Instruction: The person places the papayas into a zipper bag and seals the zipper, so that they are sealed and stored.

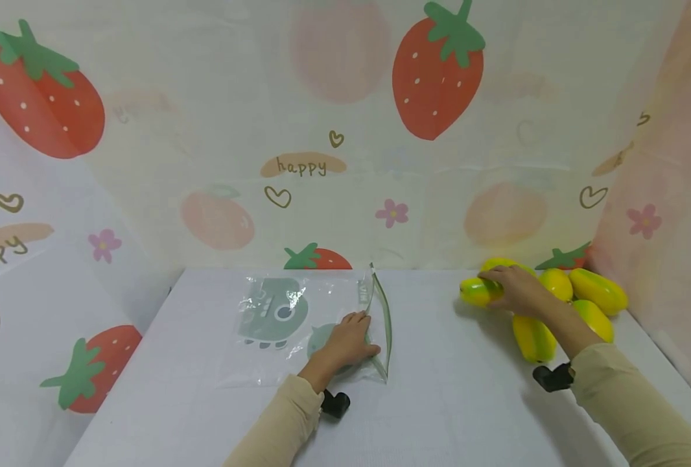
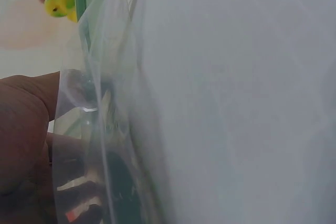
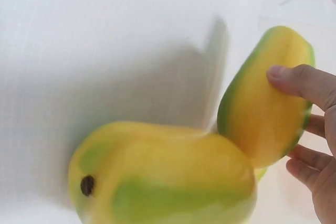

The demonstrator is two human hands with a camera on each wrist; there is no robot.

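Note:
My right hand [image 1: 517, 290] grips a yellow-green mango [image 1: 478, 292] at the left of a group of similar fruit. In the right wrist view the thumb lies along this mango [image 3: 268, 95], with the fingers behind it; a second mango [image 3: 163, 171] is close below. A clear plastic bag [image 1: 336, 292] with a green dinosaur print lies flat on the table, its green-edged mouth gaping to the right. My left hand [image 1: 348, 340] holds the bag near that mouth. In the left wrist view the clear film [image 2: 79, 145] covers the thumb tip and fingers.
Several mangoes [image 1: 599, 290] are grouped at the back right of the white table [image 1: 439, 402], near the pink side wall. A fruit-printed cloth [image 1: 351, 130] hangs behind the table. Small black wrist cameras [image 1: 336, 405] sit under both wrists.

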